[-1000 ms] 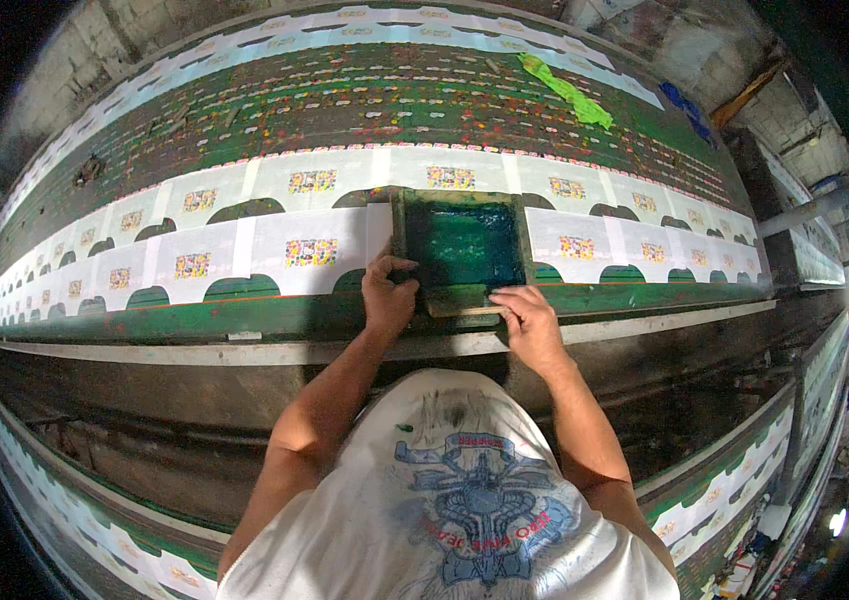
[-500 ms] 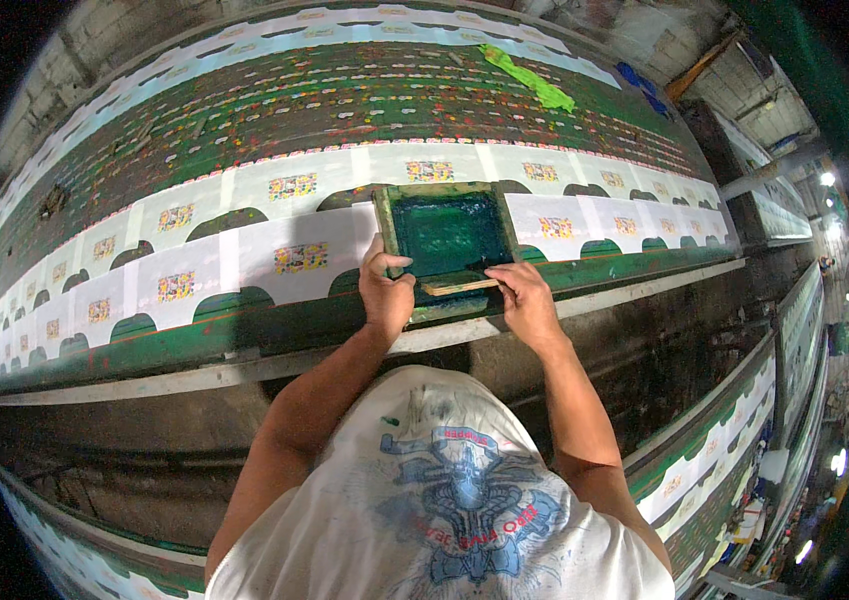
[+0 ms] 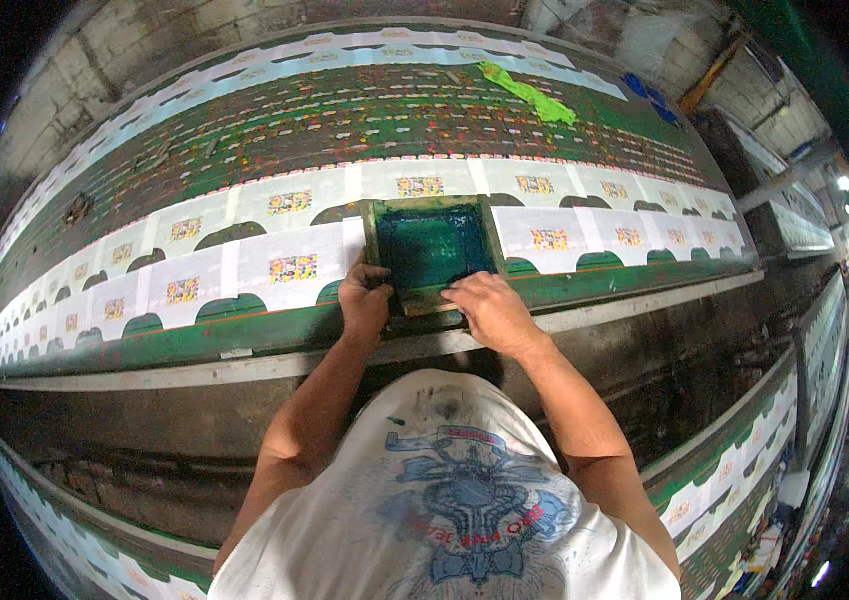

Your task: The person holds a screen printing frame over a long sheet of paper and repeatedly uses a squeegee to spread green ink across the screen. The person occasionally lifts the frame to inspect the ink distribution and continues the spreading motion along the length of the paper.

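Observation:
A square printing screen (image 3: 434, 245) with a wooden frame and dark green ink on its mesh lies over the near row of white fabric pieces (image 3: 329, 240). My left hand (image 3: 366, 302) is closed on the frame's near left corner, fingers curled at its side. Over the near right part of the frame, my right hand (image 3: 489, 312) is closed, knuckles up, on a squeegee. Only a tan strip of the squeegee (image 3: 426, 299) seems to show beside the fingers; the rest is hidden under the hand.
Printed fabric pieces run in rows along the long green table (image 3: 274, 325), whose pale front edge (image 3: 194, 374) is close to me. A lime-green cloth (image 3: 529, 92) and a blue cloth (image 3: 650, 97) lie at the far side. Another table (image 3: 734, 480) stands at lower right.
The squeegee's wooden handle, plainly visible before, is now mostly covered by my right hand, which has turned knuckles up and moved left. The view has shifted slightly; the screen keeps its place on the fabric.

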A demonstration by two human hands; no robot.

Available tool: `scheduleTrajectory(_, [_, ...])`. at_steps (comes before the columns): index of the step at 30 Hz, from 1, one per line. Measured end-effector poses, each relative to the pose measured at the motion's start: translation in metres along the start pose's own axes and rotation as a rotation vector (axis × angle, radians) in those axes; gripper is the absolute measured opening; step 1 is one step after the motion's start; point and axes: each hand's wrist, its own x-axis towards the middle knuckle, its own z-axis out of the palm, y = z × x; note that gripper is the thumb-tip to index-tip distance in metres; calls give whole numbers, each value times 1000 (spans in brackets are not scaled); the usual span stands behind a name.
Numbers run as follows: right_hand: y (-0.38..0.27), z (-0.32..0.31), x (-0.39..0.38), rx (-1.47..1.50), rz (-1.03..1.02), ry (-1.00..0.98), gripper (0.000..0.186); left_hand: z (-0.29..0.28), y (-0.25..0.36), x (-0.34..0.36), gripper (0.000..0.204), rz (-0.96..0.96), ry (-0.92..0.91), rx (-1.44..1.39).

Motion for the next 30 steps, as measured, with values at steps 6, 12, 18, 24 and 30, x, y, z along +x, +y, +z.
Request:
scheduleTrajectory(6, [30,-26,45,63,-55,-322,41,-2,2,0,42,-3,33,-52])
scheduleTrajectory(12, [70,-17,92,51,-50,-243,44,2,21,-3,33,176,15,170])
scheduleTrajectory(18, [81,0,124,-21,49,-101,46,5,12,-2,28,132,52,85])
scheduleTrajectory(24, [91,4,130,23,102,-117,47,-1,-7,5,25,262,-82,-47])
scheduleTrajectory(30, [85,3,125,71,83,-203,51,2,-10,-7,20,187,68,206])
